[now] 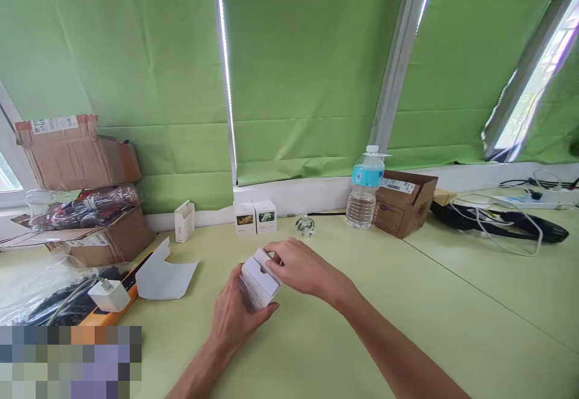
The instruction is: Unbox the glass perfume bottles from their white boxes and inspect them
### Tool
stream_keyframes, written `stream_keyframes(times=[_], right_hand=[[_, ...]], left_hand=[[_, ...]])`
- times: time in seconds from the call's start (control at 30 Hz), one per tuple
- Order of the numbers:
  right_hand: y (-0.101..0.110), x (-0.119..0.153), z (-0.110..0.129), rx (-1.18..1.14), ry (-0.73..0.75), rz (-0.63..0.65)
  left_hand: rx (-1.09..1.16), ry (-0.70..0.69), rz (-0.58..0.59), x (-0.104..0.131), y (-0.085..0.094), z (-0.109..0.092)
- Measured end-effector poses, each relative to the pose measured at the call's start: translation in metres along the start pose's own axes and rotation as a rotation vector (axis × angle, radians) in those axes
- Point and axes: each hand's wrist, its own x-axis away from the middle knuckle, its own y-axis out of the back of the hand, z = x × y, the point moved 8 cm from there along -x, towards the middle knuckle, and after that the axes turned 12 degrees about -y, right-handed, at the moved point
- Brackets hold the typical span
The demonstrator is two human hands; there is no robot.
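A small white cardboard box [259, 284] is tilted above the table in front of me, with fine print on one side. My left hand [237, 311] is wrapped round its lower left, thumb along the near edge. At its upper right end, the fingers of my right hand [294, 263] pinch the box's end flap [266, 264]. A dark notch shows beside that flap; the inside of the box is hidden. Behind my hands stand two small white boxes with flower pictures [256, 218] and a clear glass ornament [305, 226].
On the left are stacked brown cartons [76, 157], a narrow white box [184, 222], a cut white sheet [163, 275] and a white charger plug [108, 295]. A water bottle [363, 191], an open carton [400, 206] and a black strap with cables [502, 221] lie to the right.
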Motion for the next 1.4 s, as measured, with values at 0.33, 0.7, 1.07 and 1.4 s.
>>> stream_keyframes(times=[0.33,0.7,1.07,1.4], right_hand=[[0.001,0.001,0.012,0.02,0.052,-0.124],[-0.007,0.011,0.028,0.08,0.247,-0.052],[-0.021,0.007,0.022,0.068,0.205,0.033],[-0.017,0.008,0.015,-0.044,0.202,0.147]], left_hand=[[-0.002,0.069,0.018,0.005,-0.009,0.014],[0.066,0.028,0.006,0.005,-0.011,0.014],[-0.012,-0.077,-0.02,0.004,-0.003,-0.005],[0.16,-0.154,0.05,0.002,-0.011,0.01]])
